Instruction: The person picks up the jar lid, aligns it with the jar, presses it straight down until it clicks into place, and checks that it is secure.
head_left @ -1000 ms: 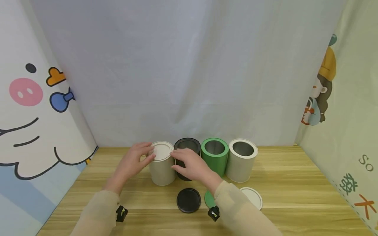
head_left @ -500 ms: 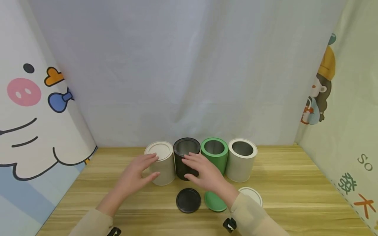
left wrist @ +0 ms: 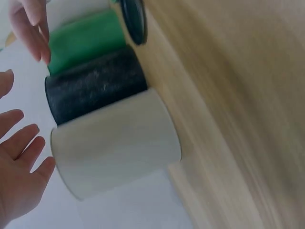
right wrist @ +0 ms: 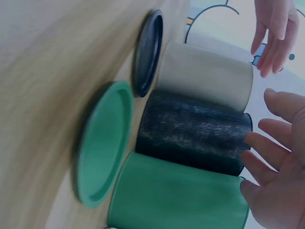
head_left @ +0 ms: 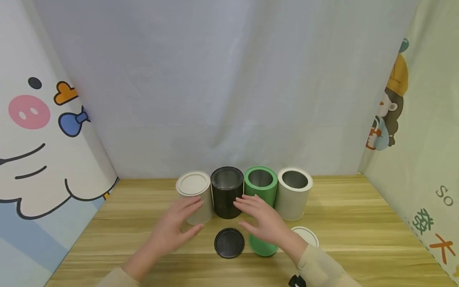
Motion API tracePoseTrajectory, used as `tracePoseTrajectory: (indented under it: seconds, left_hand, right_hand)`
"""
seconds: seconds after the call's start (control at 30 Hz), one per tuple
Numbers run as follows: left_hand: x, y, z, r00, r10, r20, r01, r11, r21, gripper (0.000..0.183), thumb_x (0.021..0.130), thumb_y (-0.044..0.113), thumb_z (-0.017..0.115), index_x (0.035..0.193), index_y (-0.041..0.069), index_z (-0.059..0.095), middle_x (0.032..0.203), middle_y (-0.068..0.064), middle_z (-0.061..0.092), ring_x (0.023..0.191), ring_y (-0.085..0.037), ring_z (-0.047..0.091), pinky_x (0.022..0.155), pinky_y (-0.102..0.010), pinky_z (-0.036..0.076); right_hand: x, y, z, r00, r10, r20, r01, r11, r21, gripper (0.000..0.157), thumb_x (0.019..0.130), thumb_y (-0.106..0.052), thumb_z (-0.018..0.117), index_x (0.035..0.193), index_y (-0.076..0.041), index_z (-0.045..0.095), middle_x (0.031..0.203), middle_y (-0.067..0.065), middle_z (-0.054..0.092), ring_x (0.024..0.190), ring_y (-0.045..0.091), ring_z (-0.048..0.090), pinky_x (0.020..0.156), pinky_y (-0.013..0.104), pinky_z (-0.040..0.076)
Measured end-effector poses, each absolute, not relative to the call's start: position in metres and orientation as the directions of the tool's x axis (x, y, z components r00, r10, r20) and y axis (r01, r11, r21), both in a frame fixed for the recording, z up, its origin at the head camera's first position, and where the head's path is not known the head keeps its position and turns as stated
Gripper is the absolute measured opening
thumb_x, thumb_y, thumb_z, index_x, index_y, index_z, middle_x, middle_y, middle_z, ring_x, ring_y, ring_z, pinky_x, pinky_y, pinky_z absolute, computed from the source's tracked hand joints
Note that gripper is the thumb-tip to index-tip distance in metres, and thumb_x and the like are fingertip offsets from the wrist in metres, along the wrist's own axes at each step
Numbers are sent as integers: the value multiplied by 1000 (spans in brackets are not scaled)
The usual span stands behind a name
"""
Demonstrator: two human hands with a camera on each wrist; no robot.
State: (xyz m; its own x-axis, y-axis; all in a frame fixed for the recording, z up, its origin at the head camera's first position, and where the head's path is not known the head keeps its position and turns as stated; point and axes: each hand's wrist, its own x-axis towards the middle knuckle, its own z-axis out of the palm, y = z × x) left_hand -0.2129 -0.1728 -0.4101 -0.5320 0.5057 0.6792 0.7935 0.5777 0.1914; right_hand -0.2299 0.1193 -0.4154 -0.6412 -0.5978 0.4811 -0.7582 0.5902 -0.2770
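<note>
In the head view, a row of round cans stands along the back of the table. My left hand [head_left: 172,227] hovers in front of the leftmost white can [head_left: 205,210], which has a white lid [head_left: 193,183] seated on top. Its fingers are spread and hold nothing. To the right, my right hand [head_left: 266,220] hangs with loosely extended fingers before the black can [head_left: 225,203] and the green can [head_left: 261,194], also holding nothing. In the right wrist view, its fingertips overlap the top edges of the black can [right wrist: 195,131] and the green can [right wrist: 176,195].
Another white can [head_left: 292,205] with an open top ends the row on the right. Nearer on the wooden table [head_left: 358,231] lie a black lid [head_left: 229,243], a green lid [head_left: 263,247] and a white lid [head_left: 307,236], partly behind the right arm. Printed curtains [head_left: 229,79] enclose the table.
Both hands have drawn back from the leftmost white can toward the near side. The right hand has also moved right, past the black can. The cans and lids have stayed in place.
</note>
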Motion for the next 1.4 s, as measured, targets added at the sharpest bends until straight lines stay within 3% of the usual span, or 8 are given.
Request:
tracePoseTrajectory:
  seconds: [0.17, 0.5, 0.9, 1.4]
  left_hand:
    - [-208, -160, -423, -492, 559, 667, 819, 558, 137, 61, 72, 20, 87, 126, 2, 66, 130, -14, 62, 117, -31, 58, 93, -48, 52]
    - [-200, -146, -451, -610, 581, 539, 759, 624, 185, 65, 76, 35, 85, 128, 2, 64, 133, -12, 61, 118, -30, 58, 95, -46, 51]
    - [-199, -139, -470, -714, 574, 401, 688, 682, 248, 73, 77, 46, 81, 131, 0, 61, 135, -15, 59, 121, -33, 56, 99, -50, 48]
    - [-208, -133, -479, -732, 594, 333, 677, 692, 252, 83, 71, 50, 83, 135, 2, 58, 135, -17, 57, 123, -37, 54, 99, -54, 46]
  right_hand:
    - [-227, 123, -422, -650, -611, 451, -754, 589, -289, 54, 85, -18, 79, 133, -2, 62, 134, 14, 60, 130, 32, 50, 112, 53, 34]
    - [-224, 126, -439, -665, -681, 307, -747, 596, -295, 60, 87, -26, 78, 139, -4, 57, 141, 13, 55, 133, 30, 48, 112, 52, 33]
    - [-222, 132, -463, -649, -704, 288, -760, 590, -271, 68, 82, -33, 81, 138, -3, 57, 141, 15, 54, 127, 35, 50, 104, 48, 44]
    - [-224, 130, -471, -687, -698, 201, -723, 632, -278, 71, 80, -43, 81, 140, -11, 57, 144, 9, 53, 131, 30, 48, 103, 45, 46]
